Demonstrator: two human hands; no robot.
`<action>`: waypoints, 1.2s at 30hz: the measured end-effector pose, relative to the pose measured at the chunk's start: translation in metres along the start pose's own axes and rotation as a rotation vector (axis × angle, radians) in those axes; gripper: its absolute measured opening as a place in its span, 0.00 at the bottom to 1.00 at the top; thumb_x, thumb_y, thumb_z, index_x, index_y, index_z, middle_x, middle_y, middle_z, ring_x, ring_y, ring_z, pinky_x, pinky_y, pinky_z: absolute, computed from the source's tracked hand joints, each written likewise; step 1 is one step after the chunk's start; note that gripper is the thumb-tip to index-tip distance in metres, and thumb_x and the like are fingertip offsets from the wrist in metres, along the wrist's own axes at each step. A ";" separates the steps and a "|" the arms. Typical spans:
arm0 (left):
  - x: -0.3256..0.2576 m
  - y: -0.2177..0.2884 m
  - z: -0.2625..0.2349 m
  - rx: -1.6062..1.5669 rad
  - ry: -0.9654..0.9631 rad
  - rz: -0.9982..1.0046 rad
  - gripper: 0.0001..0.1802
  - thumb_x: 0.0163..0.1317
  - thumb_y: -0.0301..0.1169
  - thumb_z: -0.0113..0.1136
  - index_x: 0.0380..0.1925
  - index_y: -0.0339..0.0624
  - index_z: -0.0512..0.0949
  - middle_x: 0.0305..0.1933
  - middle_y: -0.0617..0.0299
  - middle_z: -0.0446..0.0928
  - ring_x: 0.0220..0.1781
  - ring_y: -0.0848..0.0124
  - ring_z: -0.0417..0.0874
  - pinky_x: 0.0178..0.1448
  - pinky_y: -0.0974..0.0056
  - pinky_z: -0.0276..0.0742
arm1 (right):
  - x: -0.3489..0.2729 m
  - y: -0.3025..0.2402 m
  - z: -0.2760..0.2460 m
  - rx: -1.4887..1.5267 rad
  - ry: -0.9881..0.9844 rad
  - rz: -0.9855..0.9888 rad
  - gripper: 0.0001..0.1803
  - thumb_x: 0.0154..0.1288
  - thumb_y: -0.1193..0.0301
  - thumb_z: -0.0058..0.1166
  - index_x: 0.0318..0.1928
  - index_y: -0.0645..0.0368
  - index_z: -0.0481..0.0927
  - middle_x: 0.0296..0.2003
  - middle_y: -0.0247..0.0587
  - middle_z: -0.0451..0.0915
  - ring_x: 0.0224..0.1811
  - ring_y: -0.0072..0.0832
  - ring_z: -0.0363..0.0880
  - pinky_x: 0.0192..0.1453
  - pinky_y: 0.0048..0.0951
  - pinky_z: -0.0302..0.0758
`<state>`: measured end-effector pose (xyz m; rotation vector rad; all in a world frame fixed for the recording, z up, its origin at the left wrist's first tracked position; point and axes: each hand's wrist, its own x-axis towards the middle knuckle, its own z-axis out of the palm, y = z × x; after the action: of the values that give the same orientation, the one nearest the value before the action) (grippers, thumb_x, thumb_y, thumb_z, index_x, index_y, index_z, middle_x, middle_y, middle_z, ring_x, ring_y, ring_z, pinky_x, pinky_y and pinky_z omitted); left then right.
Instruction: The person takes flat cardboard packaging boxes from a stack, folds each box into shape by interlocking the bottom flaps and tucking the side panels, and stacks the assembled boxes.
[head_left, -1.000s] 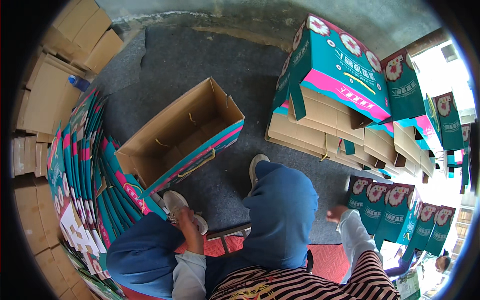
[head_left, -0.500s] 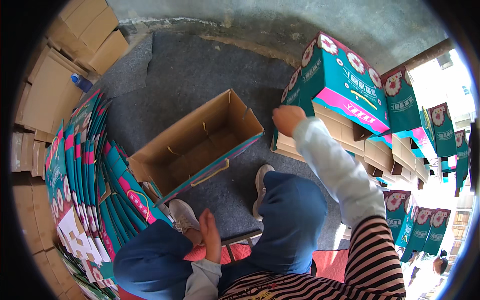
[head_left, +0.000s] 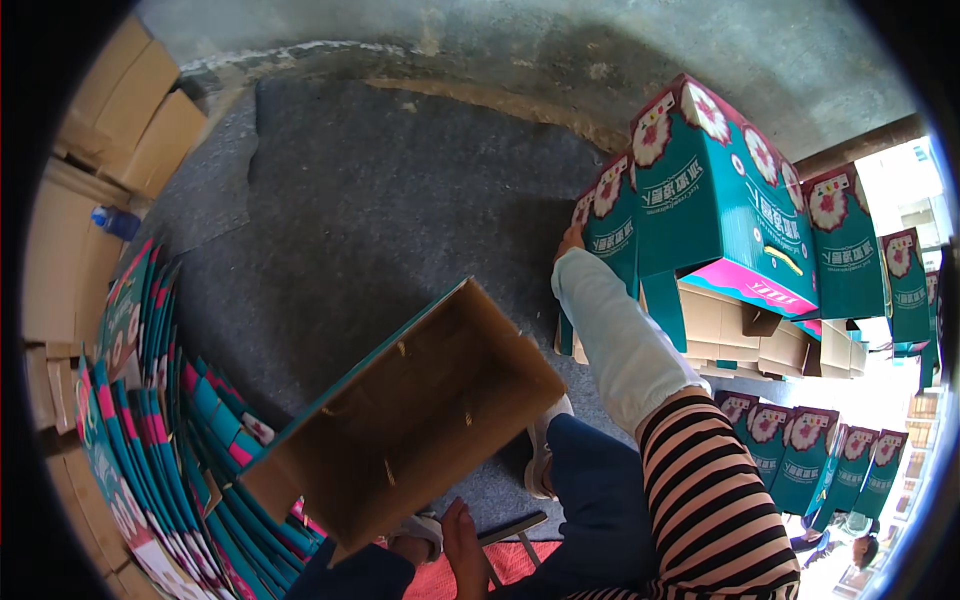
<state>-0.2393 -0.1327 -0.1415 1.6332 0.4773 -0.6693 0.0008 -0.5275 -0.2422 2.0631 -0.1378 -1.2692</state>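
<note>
An open cardboard box (head_left: 400, 420) leans before my legs, its brown inside facing me and short yellow cord ends showing on its inner walls. Its near corner overlaps my left knee. My left hand (head_left: 462, 545) is just below the box's near edge, fingers stretched and holding nothing; whether it touches the box I cannot tell. Out to the right, my right hand (head_left: 570, 241) is against the left side of a stack of teal printed boxes (head_left: 682, 205). The sleeve and the box hide most of its fingers.
Flattened teal and pink cartons (head_left: 160, 440) stand in a dense row at the left. Behind them are plain brown cartons (head_left: 65, 270) and a blue bottle (head_left: 115, 222). More teal boxes (head_left: 805, 455) line the right side. A concrete wall (head_left: 480, 45) bounds the far side.
The open box has come nearer and tipped, its far teal edge now showing. My right hand has reached to the stacked boxes' side. The view has shifted.
</note>
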 end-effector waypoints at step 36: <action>0.044 -0.031 0.016 0.056 0.009 -0.073 0.22 0.61 0.37 0.50 0.53 0.39 0.70 0.53 0.60 0.70 0.54 0.69 0.70 0.56 0.66 0.62 | 0.082 0.053 0.254 0.232 0.081 0.393 0.20 0.65 0.62 0.40 0.54 0.47 0.77 0.64 0.43 0.61 0.69 0.47 0.48 0.67 0.65 0.37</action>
<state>-0.2287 -0.1456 -0.1952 1.6780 0.5309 -0.7357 -0.1513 -0.7311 -0.3405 2.1394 -0.6466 -0.9617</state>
